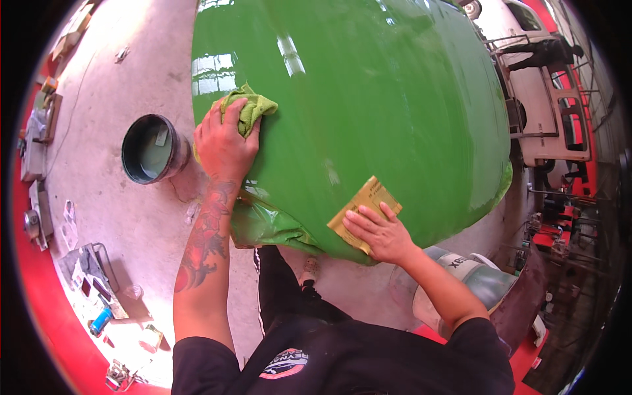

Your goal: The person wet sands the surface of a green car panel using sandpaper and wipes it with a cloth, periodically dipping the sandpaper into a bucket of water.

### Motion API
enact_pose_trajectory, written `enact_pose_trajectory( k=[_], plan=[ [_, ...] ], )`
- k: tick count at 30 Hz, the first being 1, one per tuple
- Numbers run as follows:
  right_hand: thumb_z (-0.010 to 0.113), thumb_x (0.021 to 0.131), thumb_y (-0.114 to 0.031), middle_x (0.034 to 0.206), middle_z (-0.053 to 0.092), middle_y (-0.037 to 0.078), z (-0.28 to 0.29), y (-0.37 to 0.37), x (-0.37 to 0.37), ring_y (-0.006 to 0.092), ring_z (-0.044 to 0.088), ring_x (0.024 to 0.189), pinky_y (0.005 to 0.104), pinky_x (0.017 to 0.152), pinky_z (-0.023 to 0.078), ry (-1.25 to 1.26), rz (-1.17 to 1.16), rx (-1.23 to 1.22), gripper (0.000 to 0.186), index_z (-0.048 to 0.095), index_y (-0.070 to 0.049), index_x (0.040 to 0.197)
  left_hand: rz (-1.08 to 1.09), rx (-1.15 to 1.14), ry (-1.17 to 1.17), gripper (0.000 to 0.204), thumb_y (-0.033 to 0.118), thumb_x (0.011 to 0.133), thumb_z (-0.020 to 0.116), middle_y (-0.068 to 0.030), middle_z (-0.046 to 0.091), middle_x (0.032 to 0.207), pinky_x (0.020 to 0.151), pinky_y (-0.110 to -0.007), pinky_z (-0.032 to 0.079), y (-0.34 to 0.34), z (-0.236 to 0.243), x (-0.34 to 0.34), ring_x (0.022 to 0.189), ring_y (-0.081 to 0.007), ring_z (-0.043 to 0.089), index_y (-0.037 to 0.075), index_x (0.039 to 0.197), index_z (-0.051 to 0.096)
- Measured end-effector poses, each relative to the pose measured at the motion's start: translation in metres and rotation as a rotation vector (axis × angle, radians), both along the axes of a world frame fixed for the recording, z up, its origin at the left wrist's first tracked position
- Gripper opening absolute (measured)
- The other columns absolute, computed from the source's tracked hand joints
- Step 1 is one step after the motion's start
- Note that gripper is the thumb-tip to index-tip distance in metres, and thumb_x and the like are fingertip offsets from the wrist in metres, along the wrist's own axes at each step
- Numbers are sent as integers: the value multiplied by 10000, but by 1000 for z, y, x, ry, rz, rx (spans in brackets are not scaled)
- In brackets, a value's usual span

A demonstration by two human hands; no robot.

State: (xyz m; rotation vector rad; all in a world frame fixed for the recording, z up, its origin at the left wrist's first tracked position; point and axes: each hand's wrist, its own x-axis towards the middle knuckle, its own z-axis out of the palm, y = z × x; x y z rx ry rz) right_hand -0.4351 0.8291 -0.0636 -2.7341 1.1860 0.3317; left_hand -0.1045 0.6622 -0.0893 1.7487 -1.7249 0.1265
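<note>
A large, glossy green car body panel (368,118) fills the middle, its wet-looking surface mirroring bright windows. At its left edge, my left hand (227,141) is closed on a crumpled yellow-green cloth (257,108). My right hand (382,234) lies over a folded yellow-brown sheet of sandpaper (372,194), pressing it with fingers stretched out against the panel's near right part. The sandpaper's gritty side is turned down and hidden. Green-coated plastic sheeting (270,224) hangs crumpled along the near left edge of the panel.
Left of the panel, a black bucket (178,148) with greyish liquid stands on the concrete floor (99,145). A low stand with phones and a blue can (101,321) is at lower left. A large clear container (461,276) stands by my right arm. Pale vehicle bodywork (540,112) stands far right.
</note>
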Motion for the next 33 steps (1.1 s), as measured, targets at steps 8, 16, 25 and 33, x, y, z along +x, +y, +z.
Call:
enact_pose_trajectory(
  k=[8, 16, 25, 33],
  plan=[
    [462, 971, -433, 1579, 287, 3, -7, -230, 113, 206, 275, 1449, 499, 1172, 194, -158, -115, -213, 605, 328, -180, 1503, -73, 87, 41, 503, 287, 694, 770, -37, 545, 1297, 969, -437, 388, 8, 3, 4, 1175, -272, 524, 220, 1163, 604],
    [304, 1015, -502, 1594, 253, 1, -19, -397, 191, 220, 223, 1471, 492, 1183, 182, -69, -336, -283, 614, 278, -161, 1525, -170, 161, 76, 508, 273, 704, 776, -56, 524, 1354, 989, -448, 370, 8, 13, 0, 1203, -290, 515, 207, 1179, 608],
    [398, 995, -463, 1588, 270, 6, -28, -196, 202, 239, 266, 1454, 496, 1187, 141, -274, -234, -190, 612, 294, -168, 1520, -295, 24, 621, 435, 53, 663, 780, -98, 642, 1125, 833, -371, 514, 14, 11, 44, 980, -256, 636, 115, 1071, 641],
    [503, 958, -415, 1589, 264, -28, 0, -36, 144, 202, 252, 1461, 497, 1195, 133, -136, -131, 134, 616, 330, -205, 1511, 173, -34, 867, 276, 52, 861, 682, -65, 650, 1036, 840, -281, 499, 79, 26, 187, 906, -138, 618, -12, 1120, 612]
  ],
)
